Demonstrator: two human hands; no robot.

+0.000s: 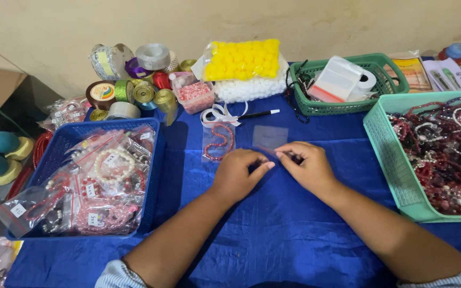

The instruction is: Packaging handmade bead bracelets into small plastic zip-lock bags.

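**Small clear bag pinched over the blue cloth**

A small clear zip bag [269,140] is held at its near edge, just above the middle of the blue cloth [273,229]. The left hand [237,173] is curled, fingertips narrow against the bag's lower strip; the right hand [308,165] is pinched shut on the same strip. Bare cloth is left open nearer than the bag. Just left of the bag, a bagged red bead string [219,141] is laid flat. Further left, a blue slatted basket [65,140] is filled with bagged pearl and pink bracelets. To the bag's right, a mint basket [388,152] is heaped with loose glossy bead strands. Behind it, a green basket [324,105] is seen holding plastic bags.
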